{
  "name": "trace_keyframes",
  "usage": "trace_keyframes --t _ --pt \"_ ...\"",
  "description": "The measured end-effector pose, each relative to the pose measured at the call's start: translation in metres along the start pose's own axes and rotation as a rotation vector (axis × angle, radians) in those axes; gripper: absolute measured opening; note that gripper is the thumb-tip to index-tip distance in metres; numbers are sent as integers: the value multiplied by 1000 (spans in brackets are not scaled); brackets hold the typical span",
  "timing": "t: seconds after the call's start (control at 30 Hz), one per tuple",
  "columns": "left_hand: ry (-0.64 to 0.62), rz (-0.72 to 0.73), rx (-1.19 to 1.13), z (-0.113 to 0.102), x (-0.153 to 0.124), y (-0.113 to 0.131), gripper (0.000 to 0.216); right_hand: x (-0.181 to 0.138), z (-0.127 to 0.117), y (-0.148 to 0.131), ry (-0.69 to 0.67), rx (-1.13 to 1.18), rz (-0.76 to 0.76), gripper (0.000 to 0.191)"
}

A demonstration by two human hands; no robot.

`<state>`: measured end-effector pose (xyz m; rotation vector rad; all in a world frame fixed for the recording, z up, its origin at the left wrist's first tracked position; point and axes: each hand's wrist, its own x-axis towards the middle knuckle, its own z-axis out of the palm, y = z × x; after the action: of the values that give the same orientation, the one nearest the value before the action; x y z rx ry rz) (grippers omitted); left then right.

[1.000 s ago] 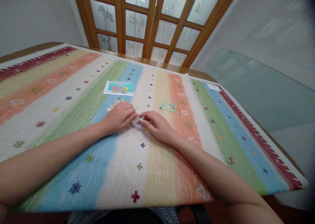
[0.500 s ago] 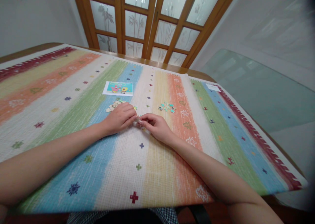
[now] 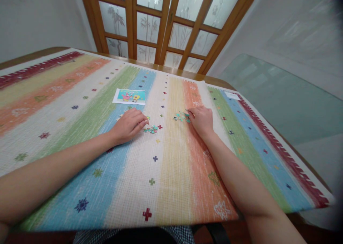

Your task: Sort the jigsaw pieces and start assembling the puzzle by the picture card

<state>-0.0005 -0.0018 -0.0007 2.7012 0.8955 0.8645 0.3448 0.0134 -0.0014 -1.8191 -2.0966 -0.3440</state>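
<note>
We judge the puzzle barely begun: our left hand (image 3: 128,125) rests loosely curled beside a small joined cluster (image 3: 151,130), while our right hand (image 3: 200,118), fingers extended, touches the loose pieces (image 3: 181,116).

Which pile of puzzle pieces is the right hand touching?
The teal pile on the yellow and orange stripes, where the right hand reaches it. The small joined cluster lies by the left hand, which covers the pale pile.
</note>
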Motion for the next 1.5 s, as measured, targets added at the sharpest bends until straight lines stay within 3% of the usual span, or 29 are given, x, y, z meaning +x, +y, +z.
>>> trace_keyframes --t 0.17,0.5,0.7,0.8,0.97,1.13,1.3,1.5 --pt "3 -6 -6 0 1 1 40 3 8 14 -56 -145 57 32" --pt "40 -41 -5 -5 1 0 38 2 35 26 -27 112 46 36" --pt "188 -150 73 -15 -2 -21 38 -2 40 27 20 191 110 37" --pt "206 -201 86 -22 -3 -39 36 -2 41 28 50 232 117 36" --pt "-12 -91 98 -31 -4 -55 35 -1 42 31 53 247 115 32" --pt "-259 101 304 -35 -4 -47 46 -2 42 31 32 232 116 33" --pt "-328 123 335 -36 -4 -45 45 -3 43 31 24 219 120 33" --pt "-318 131 315 -34 -3 -51 40 -3 41 30 19 230 112 33"
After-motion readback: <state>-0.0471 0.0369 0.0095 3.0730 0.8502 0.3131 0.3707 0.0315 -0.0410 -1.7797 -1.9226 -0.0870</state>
